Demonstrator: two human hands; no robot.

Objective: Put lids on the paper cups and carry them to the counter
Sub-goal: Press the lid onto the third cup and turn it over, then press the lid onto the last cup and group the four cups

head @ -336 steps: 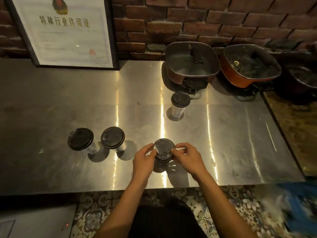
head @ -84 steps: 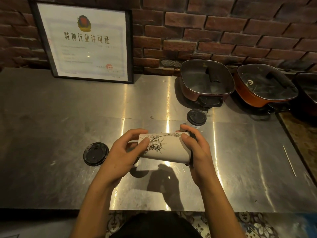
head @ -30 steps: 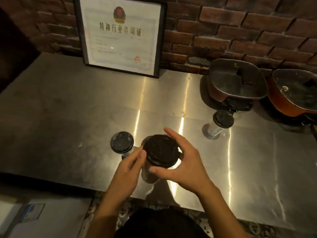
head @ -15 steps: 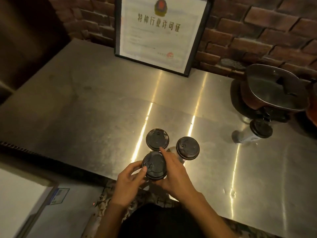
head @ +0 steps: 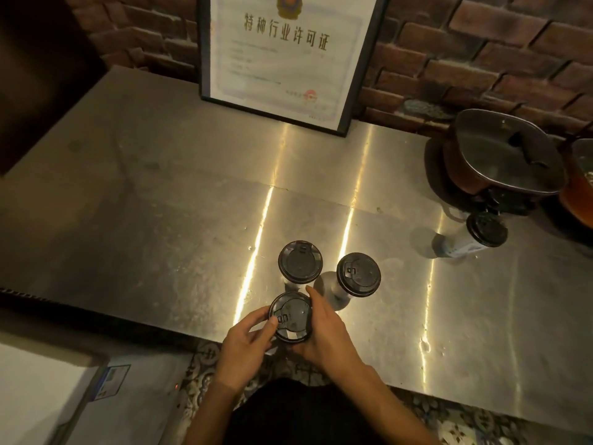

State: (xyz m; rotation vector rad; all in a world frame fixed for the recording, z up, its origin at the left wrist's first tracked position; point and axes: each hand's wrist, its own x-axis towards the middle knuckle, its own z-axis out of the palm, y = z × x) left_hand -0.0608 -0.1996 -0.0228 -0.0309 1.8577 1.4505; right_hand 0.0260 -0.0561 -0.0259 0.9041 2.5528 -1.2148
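A paper cup with a black lid (head: 291,317) stands at the front edge of the steel table (head: 160,220). My left hand (head: 244,343) grips it from the left, thumb on the lid. My right hand (head: 324,335) wraps around it from the right. Just behind it stand two more lidded cups: one (head: 300,261) straight behind, the other (head: 358,273) to the right. A fourth lidded cup (head: 484,229) stands apart at the far right, near the pans.
A framed certificate (head: 285,56) leans on the brick wall at the back. A brown lidded pan (head: 500,162) sits at the back right, with an orange one (head: 580,191) cut off by the frame edge. Patterned floor tiles (head: 205,364) lie below the table edge.
Over the last half second the cup in my hands has stayed close in front of the two others; both hands keep their grip. The view has shifted slightly left.
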